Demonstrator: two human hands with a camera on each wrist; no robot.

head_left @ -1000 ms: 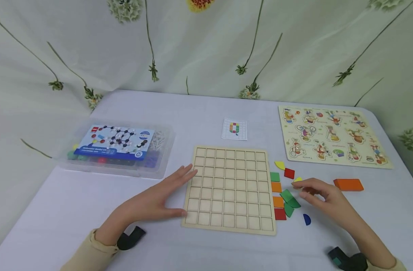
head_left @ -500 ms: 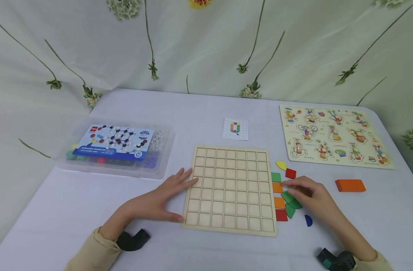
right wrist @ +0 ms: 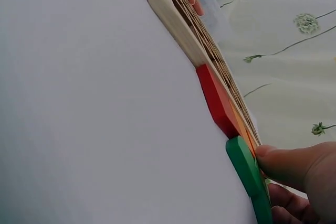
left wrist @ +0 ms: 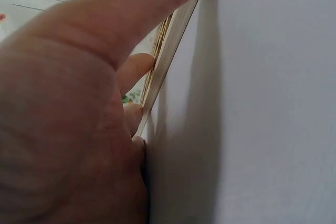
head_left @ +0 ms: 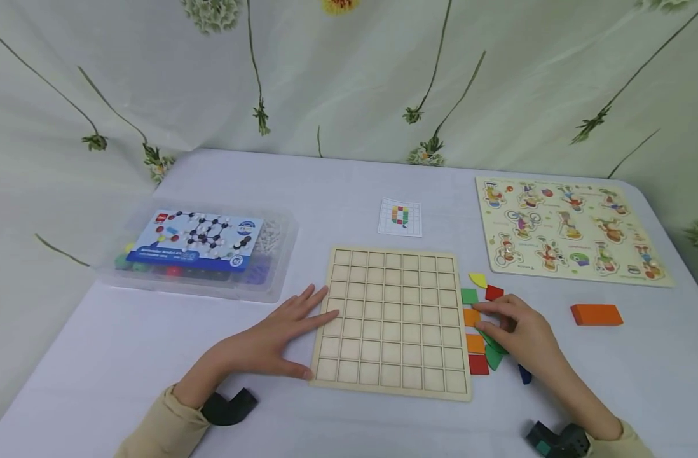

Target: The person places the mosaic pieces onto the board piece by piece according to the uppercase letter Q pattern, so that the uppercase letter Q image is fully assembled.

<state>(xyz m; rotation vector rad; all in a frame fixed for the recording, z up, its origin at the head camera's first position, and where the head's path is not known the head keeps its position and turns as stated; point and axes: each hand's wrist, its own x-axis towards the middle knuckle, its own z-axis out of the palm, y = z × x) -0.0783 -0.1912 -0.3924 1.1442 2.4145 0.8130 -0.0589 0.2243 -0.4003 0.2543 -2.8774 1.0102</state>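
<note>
A square wooden grid board [head_left: 391, 321] lies flat on the table. My left hand [head_left: 263, 340] spreads its fingers along the board's left side, thumb at the near corner, index fingertip over the rim. On the other side, my right hand [head_left: 523, 331] has thumb and index finger at opposite edges of an orange square tile [head_left: 471, 317], pinching it beside the board. A green square [head_left: 469, 296], a second orange square [head_left: 475, 344] and a red square [head_left: 479, 364] line the same edge. Green rounded pieces [head_left: 494, 356] sit partly hidden under this hand.
A yellow piece [head_left: 477, 280], a red tile [head_left: 494, 292] and a dark blue piece [head_left: 524, 374] lie around the right hand. Farther off are a pattern card [head_left: 400, 217], a picture puzzle board [head_left: 572, 232], an orange block [head_left: 597, 315] and a clear plastic case [head_left: 274, 280].
My right hand has moved left from the loose yellow piece to the orange square at the board's edge, its fingers closing there. My left hand stays nearly still at the board.
</note>
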